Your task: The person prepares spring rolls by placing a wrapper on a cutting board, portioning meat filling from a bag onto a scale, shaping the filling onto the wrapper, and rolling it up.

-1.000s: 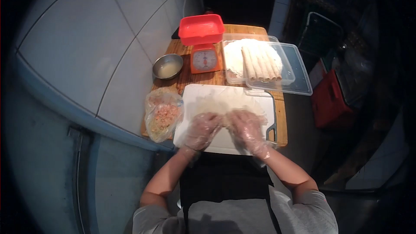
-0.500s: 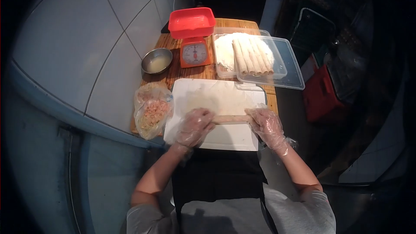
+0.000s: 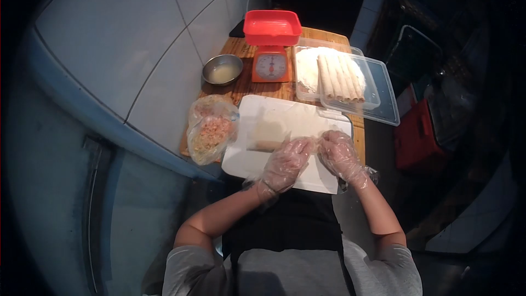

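Note:
A thin pale wrapper sheet [image 3: 290, 123] lies on the white cutting board [image 3: 246, 164], its near edge rolled around a filling. The roll [image 3: 266, 145] shows to the left of my hands. Both hands wear clear plastic gloves. My left hand [image 3: 289, 161] has its fingers closed on the right part of the roll. Close beside it, my right hand [image 3: 339, 153] pinches the wrapper at the roll's right end. Beside the board on the left, a plastic bag of pink filling [image 3: 213, 131] lies open.
A metal bowl [image 3: 223, 70] of cloudy liquid stands at the back left, beside an orange scale [image 3: 272, 66] with a red tray [image 3: 272, 27]. Several finished rolls [image 3: 341, 77] lie on a plastic lid [image 3: 386, 93] over a floury container. A red box [image 3: 419, 134] is on the right.
My left hand has moved right along the roll, from its left end to near my right hand. The view has shifted, too.

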Tool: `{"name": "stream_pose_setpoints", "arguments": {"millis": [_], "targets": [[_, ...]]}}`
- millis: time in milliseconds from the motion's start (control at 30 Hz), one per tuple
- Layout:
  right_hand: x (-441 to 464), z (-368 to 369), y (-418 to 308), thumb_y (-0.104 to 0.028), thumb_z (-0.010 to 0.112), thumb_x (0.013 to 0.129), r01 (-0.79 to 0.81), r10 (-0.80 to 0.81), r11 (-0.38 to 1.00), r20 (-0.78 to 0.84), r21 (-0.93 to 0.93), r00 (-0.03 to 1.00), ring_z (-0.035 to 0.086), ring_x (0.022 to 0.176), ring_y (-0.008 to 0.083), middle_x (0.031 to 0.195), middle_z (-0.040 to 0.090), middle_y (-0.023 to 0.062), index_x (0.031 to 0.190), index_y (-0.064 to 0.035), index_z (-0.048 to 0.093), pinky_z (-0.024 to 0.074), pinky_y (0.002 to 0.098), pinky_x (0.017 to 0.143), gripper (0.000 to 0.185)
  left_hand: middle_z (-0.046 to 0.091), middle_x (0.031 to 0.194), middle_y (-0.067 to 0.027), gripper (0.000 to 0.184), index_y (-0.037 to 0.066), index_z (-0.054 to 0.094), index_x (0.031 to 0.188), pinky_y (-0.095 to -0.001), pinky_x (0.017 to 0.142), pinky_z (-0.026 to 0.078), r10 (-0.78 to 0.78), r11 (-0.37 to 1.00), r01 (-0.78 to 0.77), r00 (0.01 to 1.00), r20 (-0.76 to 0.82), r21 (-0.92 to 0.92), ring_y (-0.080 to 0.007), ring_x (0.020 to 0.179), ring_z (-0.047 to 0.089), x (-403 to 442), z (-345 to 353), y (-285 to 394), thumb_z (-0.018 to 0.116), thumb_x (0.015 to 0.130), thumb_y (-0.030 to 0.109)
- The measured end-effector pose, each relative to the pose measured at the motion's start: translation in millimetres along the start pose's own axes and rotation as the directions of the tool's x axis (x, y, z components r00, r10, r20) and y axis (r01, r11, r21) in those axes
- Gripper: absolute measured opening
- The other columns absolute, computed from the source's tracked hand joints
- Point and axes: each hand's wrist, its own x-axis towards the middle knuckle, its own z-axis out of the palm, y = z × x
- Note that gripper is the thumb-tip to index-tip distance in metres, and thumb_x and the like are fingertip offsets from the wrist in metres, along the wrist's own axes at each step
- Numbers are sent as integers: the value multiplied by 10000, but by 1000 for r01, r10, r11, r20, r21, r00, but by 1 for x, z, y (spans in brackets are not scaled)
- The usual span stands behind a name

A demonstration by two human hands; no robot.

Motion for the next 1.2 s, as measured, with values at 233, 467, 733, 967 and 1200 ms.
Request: {"name": "stream_pose_setpoints", "arguments": {"millis": [233,467,733,967,1200], "targets": [[15,45,-24,-94,683,798,34,-37,999,-227,-19,973,635,940,351,1020,673,169,1024,-47,683,504,494,829,231,672,1133,-169,298,24,650,1175,-429,882,526,-165,982,171,983,80,-82,-351,1007,647,-17,-7,-57,644,890,108],[5,55,-33,-51,687,788,-72,76,996,-73,59,994,645,959,332,995,675,137,1243,-99,661,522,446,871,458,654,1015,-138,245,42,662,1107,-445,822,523,-143,986,148,987,70,-79,-344,961,633,-17,-19,-56,670,884,145],[-27,-5,10,-41,704,805,-106,108,991,-22,84,994,660,897,341,944,685,135,1245,-105,687,542,440,805,445,655,1101,-125,302,61,653,1180,-446,898,525,-86,990,88,996,24,-112,-334,1017,638,-7,8,-41,673,895,158],[-27,-11,14,-75,703,842,-86,85,995,16,49,996,662,876,339,919,681,130,1213,-137,705,541,453,772,377,668,1085,-143,250,57,676,1136,-430,901,533,-50,987,59,997,62,-146,-335,1042,641,8,26,-32,650,921,184],[-1,-24,0,-141,736,816,-55,53,998,114,20,992,640,881,357,938,665,145,1252,-112,669,523,471,813,443,654,1185,-151,348,32,653,1200,-429,924,529,-176,979,188,975,138,-81,-338,1086,636,-45,-61,-88,733,876,131]]}}
